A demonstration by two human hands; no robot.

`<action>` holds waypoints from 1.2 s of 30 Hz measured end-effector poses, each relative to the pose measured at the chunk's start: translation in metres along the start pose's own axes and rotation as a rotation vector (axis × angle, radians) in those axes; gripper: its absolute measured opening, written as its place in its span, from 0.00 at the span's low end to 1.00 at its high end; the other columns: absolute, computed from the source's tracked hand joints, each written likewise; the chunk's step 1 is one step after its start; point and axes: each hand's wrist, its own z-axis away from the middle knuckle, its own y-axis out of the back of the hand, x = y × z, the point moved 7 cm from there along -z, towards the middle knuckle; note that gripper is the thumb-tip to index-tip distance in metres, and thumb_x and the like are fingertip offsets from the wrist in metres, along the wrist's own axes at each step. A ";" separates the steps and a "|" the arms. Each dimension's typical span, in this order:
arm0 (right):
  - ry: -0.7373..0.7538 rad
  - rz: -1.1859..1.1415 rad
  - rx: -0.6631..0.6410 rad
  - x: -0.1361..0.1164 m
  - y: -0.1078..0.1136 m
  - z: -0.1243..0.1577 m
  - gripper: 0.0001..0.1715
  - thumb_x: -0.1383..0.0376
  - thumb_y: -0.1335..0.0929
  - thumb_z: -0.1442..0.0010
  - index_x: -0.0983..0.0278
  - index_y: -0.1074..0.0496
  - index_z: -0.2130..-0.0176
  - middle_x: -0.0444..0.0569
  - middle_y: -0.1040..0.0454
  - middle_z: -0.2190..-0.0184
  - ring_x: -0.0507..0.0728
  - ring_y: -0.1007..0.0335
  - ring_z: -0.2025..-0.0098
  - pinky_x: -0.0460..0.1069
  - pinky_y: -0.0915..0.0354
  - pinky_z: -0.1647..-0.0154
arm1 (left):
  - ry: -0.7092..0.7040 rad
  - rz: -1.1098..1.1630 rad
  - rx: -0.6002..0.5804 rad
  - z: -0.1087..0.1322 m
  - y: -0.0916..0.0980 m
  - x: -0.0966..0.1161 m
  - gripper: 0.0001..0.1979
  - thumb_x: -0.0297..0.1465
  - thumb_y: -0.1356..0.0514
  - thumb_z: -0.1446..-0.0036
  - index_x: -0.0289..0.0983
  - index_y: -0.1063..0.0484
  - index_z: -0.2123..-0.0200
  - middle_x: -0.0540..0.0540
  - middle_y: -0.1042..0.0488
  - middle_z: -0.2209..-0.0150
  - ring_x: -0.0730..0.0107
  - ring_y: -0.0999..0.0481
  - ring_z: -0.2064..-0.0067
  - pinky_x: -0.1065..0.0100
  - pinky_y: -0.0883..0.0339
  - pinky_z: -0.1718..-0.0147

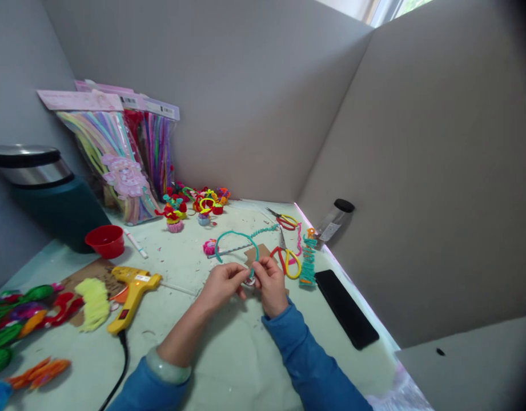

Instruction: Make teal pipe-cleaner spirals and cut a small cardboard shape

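Observation:
A teal pipe cleaner [234,232] arches above my hands, its lower end running into my fingertips. My right hand [271,282] pinches that end between thumb and forefinger. My left hand [222,286] is closed in a pinch right beside it, fingertips meeting at the same end. A small whitish and dark red piece [249,281] shows just beneath the fingertips, partly hidden. Behind the hands lie a piece of brown cardboard [255,256], a twisted teal strand [265,230] and a pink fuzzy ball [210,247]. Scissors with red and yellow handles [292,264] lie beyond my right hand.
A yellow glue gun [132,297] with a black cord lies left, near a red cup [106,241] and a teal tumbler [52,200]. Pipe cleaner packs [112,160] lean on the wall. Right are a black phone [346,308], a second pair of scissors [286,220] and a clear jar [333,222].

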 end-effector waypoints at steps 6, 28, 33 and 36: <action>0.014 0.067 -0.009 -0.003 -0.001 0.000 0.14 0.57 0.29 0.51 0.64 0.35 0.71 0.35 0.41 0.85 0.45 0.51 0.86 0.42 0.52 0.85 | 0.003 -0.081 -0.003 0.002 -0.002 0.004 0.09 0.35 0.42 0.52 0.34 0.29 0.76 0.51 0.29 0.83 0.74 0.30 0.82 0.74 0.43 0.81; 0.207 0.231 -0.170 -0.022 -0.007 0.006 0.07 0.61 0.33 0.44 0.63 0.29 0.67 0.43 0.33 0.73 0.49 0.40 0.76 0.44 0.42 0.77 | -0.046 0.126 0.127 0.005 0.012 0.016 0.08 0.34 0.37 0.58 0.33 0.25 0.76 0.50 0.29 0.85 0.73 0.30 0.81 0.73 0.38 0.78; 0.064 0.156 -0.141 -0.007 -0.002 0.000 0.11 0.59 0.31 0.48 0.64 0.30 0.68 0.38 0.37 0.81 0.46 0.49 0.82 0.42 0.50 0.82 | -0.073 0.127 0.138 0.003 0.010 0.011 0.07 0.32 0.36 0.58 0.34 0.25 0.76 0.48 0.25 0.78 0.66 0.23 0.75 0.71 0.32 0.74; 0.063 0.121 -0.150 -0.008 -0.001 -0.001 0.11 0.59 0.31 0.48 0.65 0.30 0.69 0.38 0.38 0.81 0.45 0.50 0.83 0.42 0.52 0.82 | -0.115 0.103 0.148 0.001 0.010 0.009 0.07 0.32 0.37 0.57 0.34 0.26 0.74 0.48 0.24 0.77 0.65 0.22 0.74 0.70 0.30 0.73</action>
